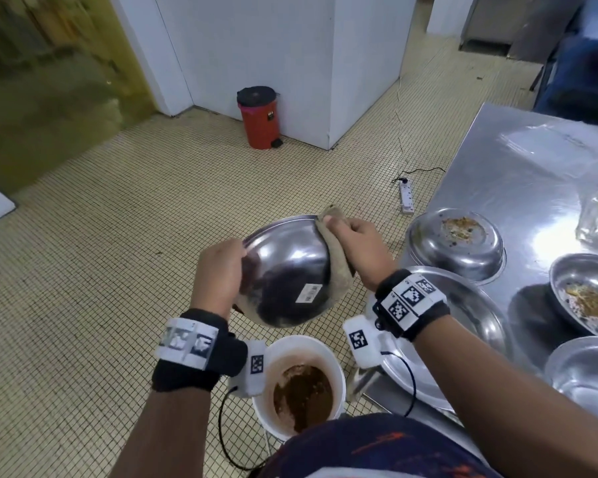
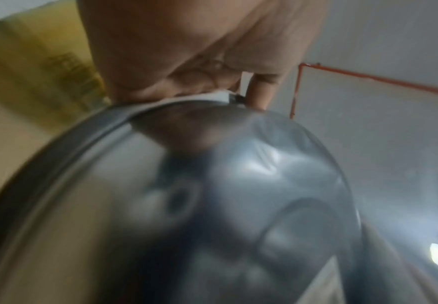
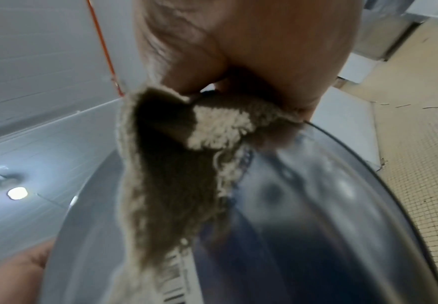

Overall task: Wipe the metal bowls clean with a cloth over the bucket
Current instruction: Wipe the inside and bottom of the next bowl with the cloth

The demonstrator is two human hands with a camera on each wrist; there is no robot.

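A shiny metal bowl (image 1: 287, 270) is tilted on edge in the air, its outer bottom with a white barcode sticker (image 1: 308, 292) facing me. My left hand (image 1: 221, 270) grips its left rim. My right hand (image 1: 353, 243) holds a beige cloth (image 1: 339, 267) pressed over the right rim. Below stands a white bucket (image 1: 328, 353) with brown slop. The left wrist view shows the bowl (image 2: 212, 205) under my left hand (image 2: 186, 61). In the right wrist view the cloth (image 3: 176, 174) drapes down the bowl (image 3: 316, 216) from my right hand (image 3: 238, 51).
A steel table (image 1: 518, 160) at right carries an overturned dirty bowl (image 1: 456, 246), a soiled bowl (image 1: 587, 294), a large steel tray (image 1: 463, 326) and another bowl (image 1: 587, 370). A red pedal bin (image 1: 259, 117) and a power strip (image 1: 406, 196) sit on the tiled floor.
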